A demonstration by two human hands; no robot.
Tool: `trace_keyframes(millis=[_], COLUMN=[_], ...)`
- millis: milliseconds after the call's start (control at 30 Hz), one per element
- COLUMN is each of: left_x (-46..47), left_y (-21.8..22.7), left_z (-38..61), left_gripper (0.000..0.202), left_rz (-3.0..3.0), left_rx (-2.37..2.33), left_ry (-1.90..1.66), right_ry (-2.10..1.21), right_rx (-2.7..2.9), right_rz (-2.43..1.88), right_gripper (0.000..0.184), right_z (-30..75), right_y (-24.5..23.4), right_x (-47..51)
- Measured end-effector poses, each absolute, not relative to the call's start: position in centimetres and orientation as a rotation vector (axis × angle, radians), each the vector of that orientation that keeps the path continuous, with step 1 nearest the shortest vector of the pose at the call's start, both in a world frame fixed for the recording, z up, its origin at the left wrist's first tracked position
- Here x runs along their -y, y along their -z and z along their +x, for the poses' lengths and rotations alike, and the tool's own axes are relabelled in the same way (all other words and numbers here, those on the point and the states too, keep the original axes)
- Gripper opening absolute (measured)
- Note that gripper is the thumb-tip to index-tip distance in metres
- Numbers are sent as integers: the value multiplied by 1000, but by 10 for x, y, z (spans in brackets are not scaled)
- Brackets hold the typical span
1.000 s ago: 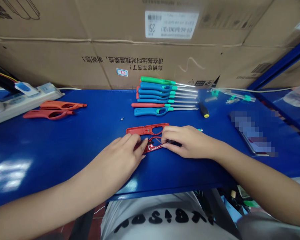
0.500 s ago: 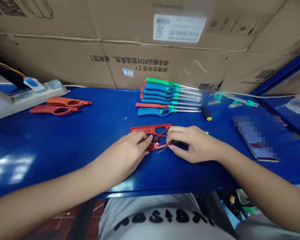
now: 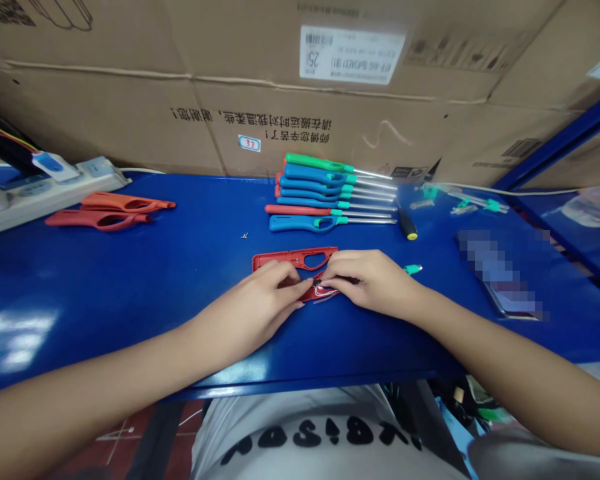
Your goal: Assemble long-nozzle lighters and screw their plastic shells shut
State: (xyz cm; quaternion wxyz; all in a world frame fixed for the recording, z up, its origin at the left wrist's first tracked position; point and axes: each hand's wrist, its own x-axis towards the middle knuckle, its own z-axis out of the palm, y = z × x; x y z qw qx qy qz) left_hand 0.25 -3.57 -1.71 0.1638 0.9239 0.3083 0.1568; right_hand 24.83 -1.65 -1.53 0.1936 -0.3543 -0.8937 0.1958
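Note:
My left hand is closed on the near red lighter shell half, holding it down on the blue table. White wires and a small black part show inside this half. Over its right end my right hand is closed in a pinch by the black part; its fingertips hide what they hold. Just behind lies the other red shell half, hollow side up, partly covered by my left fingers. A green-and-metal tip sticks out beyond my right hand.
Behind my hands lie several assembled lighters, with a screwdriver at their right. Tiny screws sit left of them. Red and orange lighter shells rest by a power strip. A phone and clear-green parts are at right.
My right hand has moved left and inward over the shell half, closer to my left fingertips. More of the green tip now shows. The whole view has shifted slightly.

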Motion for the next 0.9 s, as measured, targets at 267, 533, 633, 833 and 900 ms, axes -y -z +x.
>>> trace_keyframes(millis=[267, 533, 633, 833, 900], left_x=[42, 38, 36, 35, 35], left_y=[13, 16, 17, 20, 20], left_z=[1, -3, -2, -2, -2], left_gripper=[35, 41, 41, 38, 34], left_rz=[2752, 2699, 2686, 2702, 2697], left_rx=[-996, -864, -844, -821, -812], left_ry=[-216, -365, -358, -395, -405], right_ry=[-680, -765, -761, -673, -739], right_rx=[2711, 2615, 2647, 2652, 2602], right_rz=[-951, -979, -990, -1064, -1082], right_gripper=[13, 3, 11, 7, 7], right_z=[264, 264, 261, 256, 256], right_y=[-5, -3, -2, 3, 3], right_x=[20, 19, 21, 22, 22])
